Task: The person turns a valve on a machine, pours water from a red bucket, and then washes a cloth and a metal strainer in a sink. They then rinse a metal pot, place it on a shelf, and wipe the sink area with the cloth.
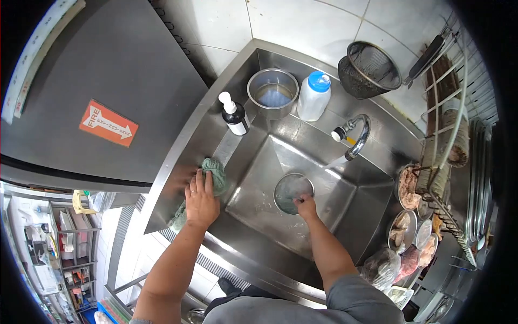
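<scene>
My left hand (202, 201) lies on the sink's left ledge, fingers stretched over a green cloth (213, 175); more of the cloth shows below the wrist. Down in the stainless steel sink (259, 186), my right hand (306, 207) is closed at the near right rim of a round metal bowl (280, 195). Its fingertips are partly hidden. Something pale and greenish shows inside the bowl, too blurred to name. A stream of water runs toward the bowl from the curved faucet (362, 141).
Along the back ledge stand a dark pump bottle (235, 116), a metal pot (273, 110) with liquid and a white bottle with a blue cap (314, 100). A mesh strainer (369, 70) hangs on the wall. Bowls of raw meat (408, 188) and plastic bags (380, 266) line the right side.
</scene>
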`<state>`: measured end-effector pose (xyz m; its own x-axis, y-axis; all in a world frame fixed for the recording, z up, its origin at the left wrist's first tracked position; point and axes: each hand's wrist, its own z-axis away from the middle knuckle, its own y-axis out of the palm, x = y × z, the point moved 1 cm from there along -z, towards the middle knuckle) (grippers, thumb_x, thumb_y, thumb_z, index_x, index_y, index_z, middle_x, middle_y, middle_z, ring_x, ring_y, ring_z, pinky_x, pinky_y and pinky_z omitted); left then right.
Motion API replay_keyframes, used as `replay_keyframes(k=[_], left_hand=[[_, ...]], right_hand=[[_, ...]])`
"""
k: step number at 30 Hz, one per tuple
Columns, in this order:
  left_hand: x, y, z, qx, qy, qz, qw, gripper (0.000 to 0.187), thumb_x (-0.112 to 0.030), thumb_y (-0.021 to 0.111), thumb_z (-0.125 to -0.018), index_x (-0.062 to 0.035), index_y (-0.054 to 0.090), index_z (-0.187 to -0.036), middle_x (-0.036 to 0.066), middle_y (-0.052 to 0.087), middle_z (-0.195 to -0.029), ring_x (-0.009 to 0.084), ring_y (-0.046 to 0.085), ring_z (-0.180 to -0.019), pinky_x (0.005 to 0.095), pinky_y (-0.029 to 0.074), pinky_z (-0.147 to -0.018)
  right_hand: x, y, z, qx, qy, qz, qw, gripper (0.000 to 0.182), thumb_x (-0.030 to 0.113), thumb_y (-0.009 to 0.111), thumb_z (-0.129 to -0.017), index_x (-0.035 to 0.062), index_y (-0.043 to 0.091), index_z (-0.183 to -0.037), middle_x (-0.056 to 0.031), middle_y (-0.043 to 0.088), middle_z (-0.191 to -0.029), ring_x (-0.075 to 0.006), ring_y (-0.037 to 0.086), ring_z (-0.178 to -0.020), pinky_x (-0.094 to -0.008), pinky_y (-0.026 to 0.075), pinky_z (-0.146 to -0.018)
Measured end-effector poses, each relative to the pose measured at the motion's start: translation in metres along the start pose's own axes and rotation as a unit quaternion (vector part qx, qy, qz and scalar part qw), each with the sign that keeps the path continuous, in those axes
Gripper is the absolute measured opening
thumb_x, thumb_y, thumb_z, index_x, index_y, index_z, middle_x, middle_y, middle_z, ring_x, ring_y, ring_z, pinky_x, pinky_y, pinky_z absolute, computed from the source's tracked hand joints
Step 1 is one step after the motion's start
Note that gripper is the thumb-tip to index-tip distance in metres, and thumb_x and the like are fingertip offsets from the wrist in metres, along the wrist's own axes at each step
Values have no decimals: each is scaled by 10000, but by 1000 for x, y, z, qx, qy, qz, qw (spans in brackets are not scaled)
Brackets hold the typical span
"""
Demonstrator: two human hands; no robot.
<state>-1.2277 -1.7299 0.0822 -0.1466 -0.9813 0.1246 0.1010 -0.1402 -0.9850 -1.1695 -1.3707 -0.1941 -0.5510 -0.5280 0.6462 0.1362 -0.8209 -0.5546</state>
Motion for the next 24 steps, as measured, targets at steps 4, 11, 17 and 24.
replay_keyframes(k=[4,11,17,24], left_hand=[[1,-8,22,-15,3,22,1000,1023,-308,781,-797,-34,218,-1606,268,176,-1654,418,246,-1513,560,242,-1217],[-23,-27,43,-60,71,90,992,967,-298,785,-803,-53,285,-1593,290,111,-1667,438,136,-1557,589,174,-1239],[-101,-39,18,3,220,357,908,863,-290,762,-853,-50,342,-1568,306,314,-1594,488,344,-1462,536,317,-1199],[-210,-65,-60,12,262,511,819,886,-202,813,-814,-34,346,-1549,267,437,-1530,446,453,-1391,473,397,-1156]], right_hand=[[41,-50,25,-58,15,-223,973,371,289,689,-987,-34,666,-1168,-135,724,-1019,-238,677,-824,-375,542,-779],[111,-125,6,-107,-59,-263,957,351,300,640,-1030,-28,660,-1154,-108,709,-1009,-191,627,-927,-359,494,-859],[163,-184,10,-154,-18,-347,925,371,320,709,-980,1,717,-1169,-90,723,-1021,-180,631,-991,-359,485,-885],[224,-202,99,-109,-42,-458,881,159,212,672,-1006,78,687,-1092,-2,676,-947,-131,620,-831,-302,482,-734]])
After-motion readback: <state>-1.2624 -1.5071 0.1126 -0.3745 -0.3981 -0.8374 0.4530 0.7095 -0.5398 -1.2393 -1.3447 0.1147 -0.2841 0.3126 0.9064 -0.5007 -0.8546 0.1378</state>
